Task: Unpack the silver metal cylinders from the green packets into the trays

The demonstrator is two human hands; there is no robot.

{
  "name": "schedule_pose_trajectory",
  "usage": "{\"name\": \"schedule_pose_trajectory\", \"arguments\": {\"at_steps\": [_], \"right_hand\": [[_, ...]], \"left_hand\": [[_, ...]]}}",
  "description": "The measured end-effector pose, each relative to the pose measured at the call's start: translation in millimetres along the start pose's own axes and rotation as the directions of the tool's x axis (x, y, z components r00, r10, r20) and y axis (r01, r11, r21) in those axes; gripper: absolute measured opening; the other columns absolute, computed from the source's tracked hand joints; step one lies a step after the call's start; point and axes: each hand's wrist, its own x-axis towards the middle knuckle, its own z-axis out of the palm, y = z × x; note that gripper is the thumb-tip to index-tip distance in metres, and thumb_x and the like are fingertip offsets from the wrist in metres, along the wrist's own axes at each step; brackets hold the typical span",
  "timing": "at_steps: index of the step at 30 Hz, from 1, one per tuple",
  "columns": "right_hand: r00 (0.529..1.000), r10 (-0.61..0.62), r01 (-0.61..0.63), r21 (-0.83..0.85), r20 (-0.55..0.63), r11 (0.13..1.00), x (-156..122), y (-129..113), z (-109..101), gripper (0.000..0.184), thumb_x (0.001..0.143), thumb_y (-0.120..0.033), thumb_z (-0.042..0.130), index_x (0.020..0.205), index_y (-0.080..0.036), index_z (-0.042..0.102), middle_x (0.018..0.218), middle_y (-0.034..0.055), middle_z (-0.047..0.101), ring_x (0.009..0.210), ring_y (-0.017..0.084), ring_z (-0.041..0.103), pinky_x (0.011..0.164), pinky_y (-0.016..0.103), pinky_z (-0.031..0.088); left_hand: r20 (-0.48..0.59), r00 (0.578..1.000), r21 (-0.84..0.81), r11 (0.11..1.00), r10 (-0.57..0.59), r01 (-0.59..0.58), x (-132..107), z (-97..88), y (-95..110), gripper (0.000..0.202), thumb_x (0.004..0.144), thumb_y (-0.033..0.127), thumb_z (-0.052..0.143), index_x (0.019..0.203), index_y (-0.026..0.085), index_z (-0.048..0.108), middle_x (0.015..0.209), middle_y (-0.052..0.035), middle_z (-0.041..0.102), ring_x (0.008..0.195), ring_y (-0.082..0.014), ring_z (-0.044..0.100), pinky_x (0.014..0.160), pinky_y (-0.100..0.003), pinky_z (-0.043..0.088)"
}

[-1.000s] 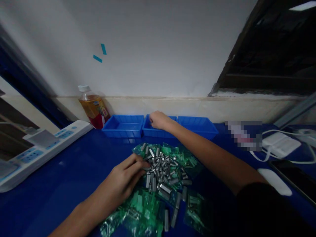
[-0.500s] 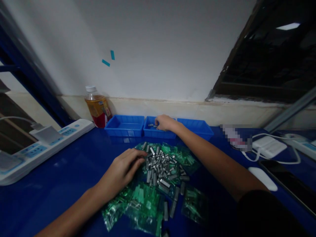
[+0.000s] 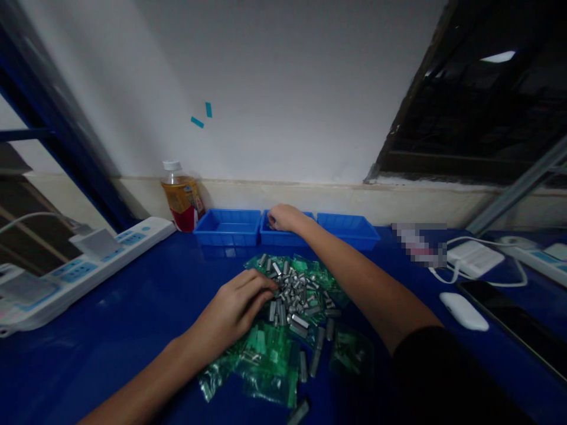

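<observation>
A heap of small silver metal cylinders point(image 3: 295, 295) lies on green plastic bags point(image 3: 266, 354) on the blue table point(image 3: 110, 330). My left hand point(image 3: 237, 307) rests palm down at the heap's left edge, its fingertips curled onto the cylinders. My right hand point(image 3: 283, 217) reaches far forward over the middle blue tray point(image 3: 277, 236), fingers bent down into it; what they hold is hidden. An empty blue tray point(image 3: 225, 227) stands to its left and another blue tray point(image 3: 349, 229) to its right.
A bottle of amber drink point(image 3: 181, 200) stands by the wall at the left tray. A white power strip point(image 3: 75, 265) runs along the left. On the right lie a white charger with cable point(image 3: 469, 257), a white oval object point(image 3: 463, 310) and a dark phone point(image 3: 518, 321).
My left hand has slid a little further onto the heap of cylinders. My right hand stays over the middle tray, shifting slightly. The camera has moved a little.
</observation>
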Motion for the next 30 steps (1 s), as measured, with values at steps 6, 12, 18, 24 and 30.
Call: {"name": "schedule_pose_trajectory", "arguments": {"at_steps": [6,12,18,24,30], "right_hand": [[0.998,0.029,-0.029,-0.001,-0.059,1.000,4,-2,0,0.026,0.081,-0.025,0.061,0.103,-0.013,0.066,0.105,0.0168,0.066,0.097,0.027,0.062,0.075,0.029,0.044],[0.970,0.096,-0.062,0.153,-0.225,0.986,-22,-9,-10,0.028,0.093,-0.033,0.044,0.099,-0.013,0.063,0.094,0.0099,0.068,0.088,0.017,0.062,0.074,0.024,0.042],[0.852,-0.107,0.338,0.383,-0.513,0.860,-138,-63,3,0.019,0.089,-0.024,0.049,0.105,-0.015,0.056,0.092,0.0063,0.063,0.084,0.016,0.057,0.075,0.028,0.044],[0.807,-0.112,0.329,0.282,-0.580,0.901,-179,-83,28,0.015,0.091,-0.021,0.046,0.098,-0.015,0.058,0.087,0.0085,0.062,0.083,0.019,0.055,0.076,0.032,0.044],[0.820,0.056,0.296,0.505,-0.570,0.811,-172,-80,21,0.022,0.093,-0.022,0.042,0.081,-0.017,0.059,0.071,0.0025,0.060,0.069,0.015,0.056,0.065,0.027,0.041]], "left_hand": [[0.010,0.999,0.000,0.999,0.042,-0.042,-2,2.1,3,0.020,0.094,0.018,0.040,0.100,0.019,0.059,0.094,-0.0048,0.060,0.088,-0.0150,0.058,0.079,-0.027,0.048],[-0.127,0.992,-0.004,1.000,-0.017,0.017,-1,-3.1,-1,0.018,0.093,0.020,0.042,0.102,0.018,0.058,0.095,-0.0055,0.062,0.089,-0.0155,0.059,0.079,-0.027,0.048],[-0.249,0.945,-0.125,0.974,-0.213,0.187,-1,-1.2,-2,0.015,0.090,0.029,0.049,0.097,0.017,0.056,0.092,-0.0039,0.064,0.084,-0.0162,0.062,0.075,-0.028,0.050],[-0.166,0.945,-0.314,0.924,-0.281,0.219,0,11.8,8,0.017,0.090,0.030,0.048,0.101,0.017,0.051,0.085,-0.0016,0.065,0.078,-0.0139,0.063,0.068,-0.023,0.051],[-0.189,0.977,-0.062,0.994,-0.095,0.084,-2,1.5,14,0.017,0.089,0.025,0.050,0.104,0.018,0.056,0.091,-0.0030,0.066,0.080,-0.0141,0.063,0.072,-0.024,0.050]]}}
